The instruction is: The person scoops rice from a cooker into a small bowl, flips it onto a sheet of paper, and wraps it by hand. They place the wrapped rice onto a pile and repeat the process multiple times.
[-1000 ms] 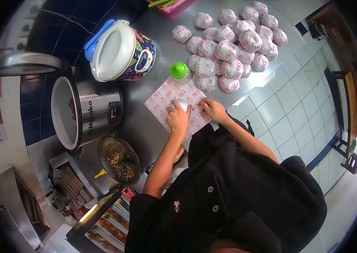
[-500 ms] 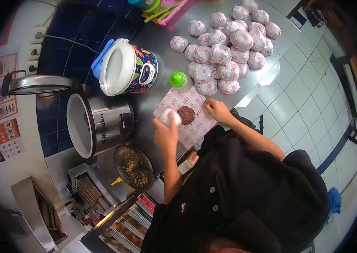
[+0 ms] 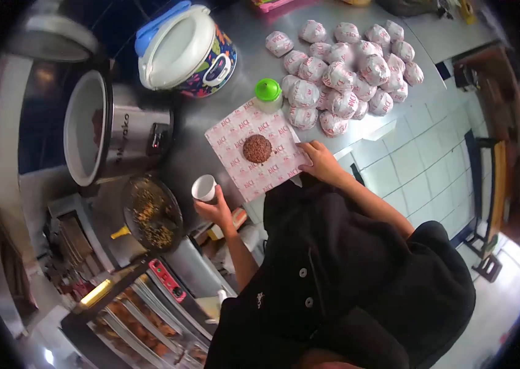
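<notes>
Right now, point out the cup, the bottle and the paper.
Cup [image 3: 204, 187], head view: inside surface.
Bottle [image 3: 268, 94], head view: green cap.
Paper [image 3: 230, 149], head view: bare patterned part.

A second ago your left hand [image 3: 217, 211] had the white cup [image 3: 203, 189] down over the printed paper [image 3: 230, 136]. You have since carried it off to the left and nearer you, clear of the sheet, and its open mouth now faces up. The brown mound [image 3: 257, 149], out of sight then, now lies bare on the paper.
</notes>
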A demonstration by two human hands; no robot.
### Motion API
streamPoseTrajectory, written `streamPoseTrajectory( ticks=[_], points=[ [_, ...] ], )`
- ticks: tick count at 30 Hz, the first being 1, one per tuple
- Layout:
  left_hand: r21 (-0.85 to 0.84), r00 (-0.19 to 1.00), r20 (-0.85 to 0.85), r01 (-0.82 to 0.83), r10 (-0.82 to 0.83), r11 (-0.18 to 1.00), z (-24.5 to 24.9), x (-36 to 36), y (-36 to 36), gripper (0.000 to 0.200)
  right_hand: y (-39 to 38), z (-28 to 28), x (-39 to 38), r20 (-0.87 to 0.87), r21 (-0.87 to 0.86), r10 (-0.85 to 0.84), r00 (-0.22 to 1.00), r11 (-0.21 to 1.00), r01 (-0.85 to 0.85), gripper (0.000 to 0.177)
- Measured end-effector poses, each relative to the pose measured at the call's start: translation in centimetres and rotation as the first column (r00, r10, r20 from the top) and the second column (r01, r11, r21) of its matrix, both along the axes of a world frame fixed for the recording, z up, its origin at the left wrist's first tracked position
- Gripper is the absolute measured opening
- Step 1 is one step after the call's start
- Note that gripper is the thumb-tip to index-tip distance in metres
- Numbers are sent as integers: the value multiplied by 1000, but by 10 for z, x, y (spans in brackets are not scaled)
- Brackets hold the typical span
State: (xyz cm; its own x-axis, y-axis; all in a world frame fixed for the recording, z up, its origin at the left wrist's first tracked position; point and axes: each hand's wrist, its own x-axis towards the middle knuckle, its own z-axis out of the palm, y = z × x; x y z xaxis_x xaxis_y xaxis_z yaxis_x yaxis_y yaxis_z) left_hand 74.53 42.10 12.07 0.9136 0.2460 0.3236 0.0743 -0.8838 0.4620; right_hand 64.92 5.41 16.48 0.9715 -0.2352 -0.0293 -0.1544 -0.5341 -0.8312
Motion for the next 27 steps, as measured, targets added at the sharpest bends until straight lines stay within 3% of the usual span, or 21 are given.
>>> streamPoseTrajectory(
  ticks=[1,4,7,10,12,15,16,17,20,22,24,27],
  points=[
    [53,999,-17,-48,49,997,-3,-4,1,89,-1,0,0,-9,33,3,1000,999,-3,40],
    [-44,993,-62,-100,97,994,-7,-12,3,96,0,-1,7,-176,78,-94,980,991,109,35],
    [-31,977,-141,-166,160,986,-5,-27,-1,105,-6,-11,14,-243,47,-23,970,998,35,33],
    [6,973,-124,-194,193,981,-9,-44,-4,112,-8,-13,26,-399,142,28,916,989,31,33],
    [31,965,-100,-241,243,970,-4,-55,-13,118,-9,-7,34,-503,448,53,863,869,208,32],
    [47,981,157,104,-110,993,45,-69,-53,122,-4,2,38,-555,695,87,827,594,404,30],
    [49,955,121,267,-271,962,64,-68,-71,111,-3,4,39,-558,742,93,824,501,446,30],
    [43,903,84,419,-421,907,79,-65,-89,101,-3,8,39,-568,746,99,817,482,460,29],
    [231,804,-81,590,-589,774,98,-50,-127,59,-1,11,39,-584,754,123,803,448,480,29],
    [229,753,-116,654,-647,721,76,-40,-119,34,-6,1,33,-579,754,117,807,454,475,32],
    [244,720,-77,684,-690,687,67,-32,-117,10,-9,-8,26,-576,711,133,806,568,415,34],
    [219,638,-95,762,-764,609,72,-32,-110,16,-12,-27,15,-555,567,130,822,781,260,43]
  ],
)
